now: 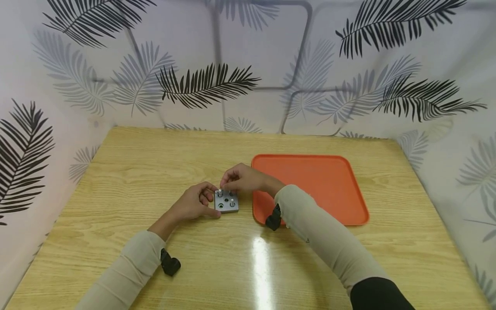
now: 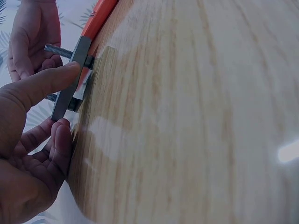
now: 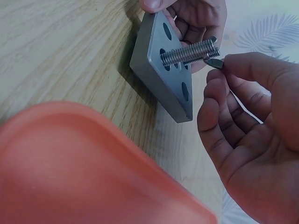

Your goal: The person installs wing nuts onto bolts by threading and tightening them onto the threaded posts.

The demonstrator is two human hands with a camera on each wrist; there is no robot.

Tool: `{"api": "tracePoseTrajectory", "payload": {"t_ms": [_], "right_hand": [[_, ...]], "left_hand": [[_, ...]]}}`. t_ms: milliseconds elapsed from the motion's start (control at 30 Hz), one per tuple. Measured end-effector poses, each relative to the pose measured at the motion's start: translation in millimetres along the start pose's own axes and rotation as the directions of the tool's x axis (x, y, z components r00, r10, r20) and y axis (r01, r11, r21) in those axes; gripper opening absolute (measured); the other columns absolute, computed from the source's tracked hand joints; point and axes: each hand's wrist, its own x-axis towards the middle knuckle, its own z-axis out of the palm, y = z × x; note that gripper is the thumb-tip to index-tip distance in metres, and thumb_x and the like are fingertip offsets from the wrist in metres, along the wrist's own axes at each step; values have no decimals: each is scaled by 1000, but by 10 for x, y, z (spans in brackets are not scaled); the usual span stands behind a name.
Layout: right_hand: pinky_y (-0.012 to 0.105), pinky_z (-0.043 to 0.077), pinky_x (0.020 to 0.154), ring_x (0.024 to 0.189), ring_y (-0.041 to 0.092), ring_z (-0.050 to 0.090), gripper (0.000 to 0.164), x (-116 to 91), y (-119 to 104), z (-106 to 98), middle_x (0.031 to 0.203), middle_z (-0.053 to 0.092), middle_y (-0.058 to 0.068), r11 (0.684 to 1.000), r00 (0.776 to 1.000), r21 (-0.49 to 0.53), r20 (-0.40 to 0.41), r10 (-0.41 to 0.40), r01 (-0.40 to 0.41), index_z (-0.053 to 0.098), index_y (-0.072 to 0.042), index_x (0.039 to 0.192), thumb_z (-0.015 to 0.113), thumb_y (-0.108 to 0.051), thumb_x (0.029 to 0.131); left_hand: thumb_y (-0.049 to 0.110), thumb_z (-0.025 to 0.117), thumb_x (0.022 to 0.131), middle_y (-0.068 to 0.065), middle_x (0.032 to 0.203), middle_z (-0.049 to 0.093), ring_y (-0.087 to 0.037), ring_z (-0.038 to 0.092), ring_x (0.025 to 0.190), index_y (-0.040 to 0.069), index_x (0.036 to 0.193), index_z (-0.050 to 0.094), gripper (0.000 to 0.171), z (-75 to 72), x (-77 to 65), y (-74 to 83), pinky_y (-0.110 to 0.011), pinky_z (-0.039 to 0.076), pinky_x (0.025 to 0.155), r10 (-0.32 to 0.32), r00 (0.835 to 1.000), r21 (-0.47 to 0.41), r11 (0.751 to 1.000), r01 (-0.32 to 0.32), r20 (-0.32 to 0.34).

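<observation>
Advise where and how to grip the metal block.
Probably hold the metal block by its flat sides, low, from the person's left: bolts stick up from its top face, and the right hand is at the far edge.

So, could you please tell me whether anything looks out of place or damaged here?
Nothing stands out: two screws stand upright in the metal block, which shows no visible damage, and the orange tray lies flat on the table.

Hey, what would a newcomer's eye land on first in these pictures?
Probably the bright orange tray on the right half of the table. Next, the grey metal block to its left, held by the left hand, with two threaded bolts standing in it. Then the black fronds printed on the backdrop.
</observation>
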Motion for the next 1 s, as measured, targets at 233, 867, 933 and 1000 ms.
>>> {"api": "tracePoseTrajectory", "payload": {"t_ms": [233, 867, 933, 1000], "right_hand": [[25, 51, 72, 79, 11, 60, 14, 7, -7, -1, 87, 66, 1, 999, 999, 33, 38, -8, 7, 68, 1, 107, 61, -4, 96], [21, 48, 69, 72, 7, 57, 21, 69, -10, 75, 82, 63, -2, 996, 994, -36, 77, -78, 81, 66, 2, 113, 67, -7, 94], [21, 47, 69, 74, 8, 56, 18, 67, -9, 75, 84, 63, -1, 996, 996, -52, 51, -72, 75, 67, 1, 110, 66, -10, 96], [22, 46, 68, 74, 11, 55, 17, 60, -13, 67, 86, 62, 1, 997, 998, -56, 17, -59, 59, 67, 0, 108, 61, -13, 100]], "left_hand": [[16, 89, 74, -7, 99, 54, -18, 48, 80, 4, 125, 56, 62, 0, -6, 4, -27, 43, 72, 5, 1000, -9, 1000, -5, 1], [16, 88, 74, -7, 99, 55, -18, 49, 80, 4, 125, 56, 61, -1, -11, 9, -25, 43, 70, 10, 1000, -8, 1000, -10, -2], [15, 88, 74, -7, 99, 55, -17, 49, 80, 4, 124, 56, 60, 1, -10, 7, -25, 43, 70, 10, 1000, -7, 1000, -10, -3], [15, 89, 74, -7, 99, 54, -17, 49, 80, 4, 124, 56, 61, 3, -11, 7, -25, 43, 71, 10, 1000, -7, 1000, -10, -6]]}}
